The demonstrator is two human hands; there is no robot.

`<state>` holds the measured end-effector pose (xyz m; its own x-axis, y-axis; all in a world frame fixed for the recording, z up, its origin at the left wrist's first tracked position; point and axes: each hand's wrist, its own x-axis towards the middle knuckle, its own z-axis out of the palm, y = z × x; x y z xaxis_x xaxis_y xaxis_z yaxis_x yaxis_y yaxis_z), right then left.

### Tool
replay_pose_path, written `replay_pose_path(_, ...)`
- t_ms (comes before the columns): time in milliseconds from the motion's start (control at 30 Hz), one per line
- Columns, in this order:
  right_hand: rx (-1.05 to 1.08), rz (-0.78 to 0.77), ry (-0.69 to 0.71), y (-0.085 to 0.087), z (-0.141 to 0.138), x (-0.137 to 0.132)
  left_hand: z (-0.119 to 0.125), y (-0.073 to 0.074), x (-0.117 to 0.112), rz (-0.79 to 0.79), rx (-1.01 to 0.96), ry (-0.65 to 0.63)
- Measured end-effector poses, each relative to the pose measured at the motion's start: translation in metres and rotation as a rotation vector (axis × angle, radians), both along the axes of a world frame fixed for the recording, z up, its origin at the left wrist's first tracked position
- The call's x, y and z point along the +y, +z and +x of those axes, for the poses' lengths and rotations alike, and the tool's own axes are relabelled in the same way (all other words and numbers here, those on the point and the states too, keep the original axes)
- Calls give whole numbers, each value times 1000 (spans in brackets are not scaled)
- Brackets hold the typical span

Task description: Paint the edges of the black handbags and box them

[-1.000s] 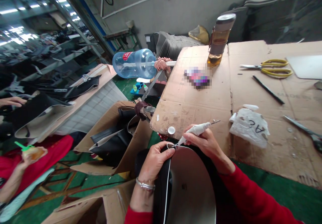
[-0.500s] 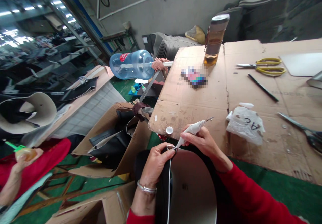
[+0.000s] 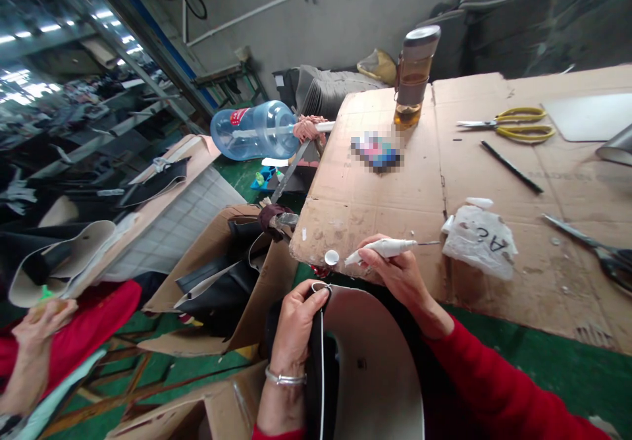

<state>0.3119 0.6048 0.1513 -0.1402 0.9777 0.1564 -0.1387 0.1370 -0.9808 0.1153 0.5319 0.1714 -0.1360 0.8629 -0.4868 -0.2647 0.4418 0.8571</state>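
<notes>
My left hand (image 3: 297, 325), closed at the thumb and fingers, pinches the top edge of a curved sheet (image 3: 375, 354), black outside and grey inside. A white cord (image 3: 322, 367) runs down along its edge and makes a small loop at my fingertips. In my right hand (image 3: 397, 275) is a white squeeze tube (image 3: 388, 249) with a tapered nozzle facing left and a thin metal pin at its other end. The nozzle is apart from the sheet, over the table's near edge. Close by on the cardboard lies a small round white cap (image 3: 332, 257).
On the cardboard-covered table (image 3: 405, 196) are a drink bottle (image 3: 415, 78), yellow-handled scissors (image 3: 523, 126), a black stick (image 3: 511, 166), a plastic bag (image 3: 481, 242) and dark scissors (image 3: 602, 252). An open carton (image 3: 266, 295) stands left. Another person's hand (image 3: 42, 325) is at far left.
My right hand has drawn the tube up and right, off the cord and sheet edge. My left hand has shifted slightly left with the sheet. The other person's hand has moved slightly.
</notes>
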Motion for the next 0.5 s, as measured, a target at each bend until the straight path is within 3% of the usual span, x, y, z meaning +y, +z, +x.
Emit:
replay_pose_path(267,-217,116,-3,-3,-4,0,-8,9,-1,19,256,-122)
replay_pose_path(367,-240,124,22,-4,-4,-1,-11,6,-1,2,241,-134)
replay_pose_path(500,-248,153,62,-4,-5,-1,-14,-3,5,-32,88,-56)
